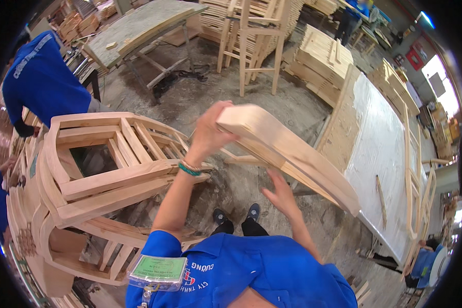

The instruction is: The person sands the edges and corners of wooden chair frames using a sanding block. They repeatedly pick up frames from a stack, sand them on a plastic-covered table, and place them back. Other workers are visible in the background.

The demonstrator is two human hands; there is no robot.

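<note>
A pale curved wooden frame [295, 141] is held up in front of me, slanting from upper left down to the right. My left hand [209, 133] is closed round its upper left end, with a green band on the wrist. Below the frame's underside is my right hand [282, 194], its fingers stretched and the thumb apart. Its fingertips come close to the lower edge; whether they touch I cannot tell. The frame's lower right end lies over the near edge of a silvery-topped table [372, 138].
Stacked wooden chair frames [113, 185] stand close on my left. Behind them a person in blue [43, 77] bends over. Ahead are a worktable [143, 25], a tall wooden chair frame [262, 46] and piled boards [323, 59]. More frames [411, 174] lean at the right table's far side.
</note>
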